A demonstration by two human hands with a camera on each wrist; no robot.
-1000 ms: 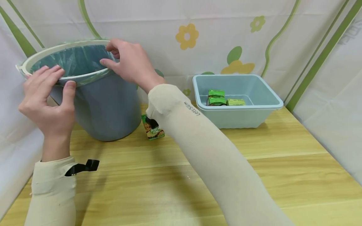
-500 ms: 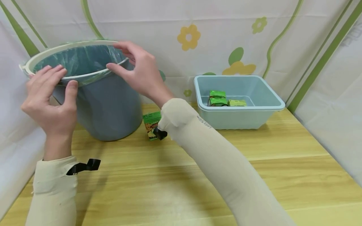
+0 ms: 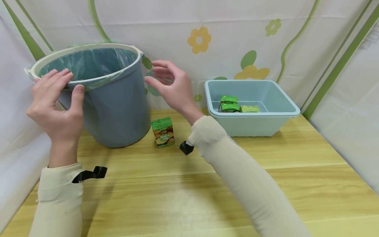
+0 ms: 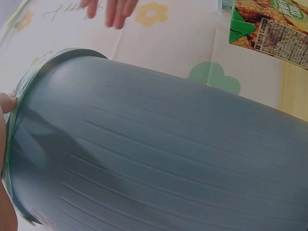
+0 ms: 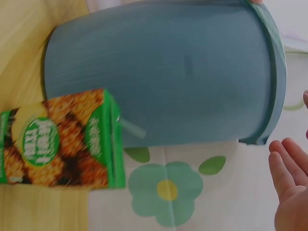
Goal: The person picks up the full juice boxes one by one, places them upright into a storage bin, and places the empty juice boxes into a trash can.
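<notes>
A blue-grey trash bin (image 3: 118,108) stands at the left, lined with a thin green plastic bag (image 3: 88,62) under a white rim ring. My left hand (image 3: 56,108) holds the bin's near-left rim, fingers over the top and thumb against the outer wall. In the left wrist view the thumb (image 4: 7,102) touches the rim's edge. Right of the bin, my right hand (image 3: 174,85) hovers in the air, fingers loosely bent, holding nothing. Below it, a small green and brown snack drink carton (image 3: 163,132) stands upright on the table; the right wrist view shows a straw on its side.
A light blue plastic basin (image 3: 251,123) sits on the wooden table (image 3: 177,191) at the back right. Several small green cartons (image 3: 229,103) lie inside it. A white curtain with printed flowers (image 3: 199,40) hangs close behind.
My right hand has left the bin's rim and moved right, away from it. The carton by the bin, formerly part hidden by the sleeve, now shows fully. The left hand stays on the rim.
</notes>
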